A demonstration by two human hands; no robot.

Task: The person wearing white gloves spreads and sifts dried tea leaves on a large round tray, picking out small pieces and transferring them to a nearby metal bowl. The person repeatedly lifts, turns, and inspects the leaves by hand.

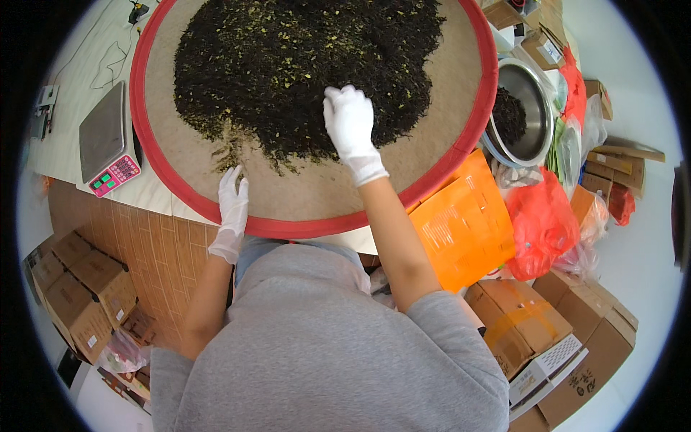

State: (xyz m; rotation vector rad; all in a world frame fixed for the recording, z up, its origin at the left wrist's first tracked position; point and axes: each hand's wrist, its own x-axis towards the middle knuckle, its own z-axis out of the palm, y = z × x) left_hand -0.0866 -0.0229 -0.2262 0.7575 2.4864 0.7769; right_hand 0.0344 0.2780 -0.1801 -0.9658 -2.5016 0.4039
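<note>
A wide round tray with a red cloth rim point(302, 227) lies before me. A heap of dark dried leaves point(307, 65), mixed with yellow-green bits and resembling loose tea, covers much of its beige surface. My right hand point(350, 121), in a white glove, is at the near part of the heap with its fingers curled; whether leaves are between the fingertips is hidden. My left hand point(233, 200), also white-gloved, rests at the tray's near left rim. Its fingers point at a small scatter of leaf bits point(229, 156), and nothing shows in its grasp.
Left of the tray stands a digital scale point(105, 135). At right are a steel bowl point(534, 113) with dark leaves, orange packaging bags point(464, 227) and a red plastic bag point(542, 227). Cardboard boxes point(521, 324) stand at lower right, more boxes point(81, 291) at lower left.
</note>
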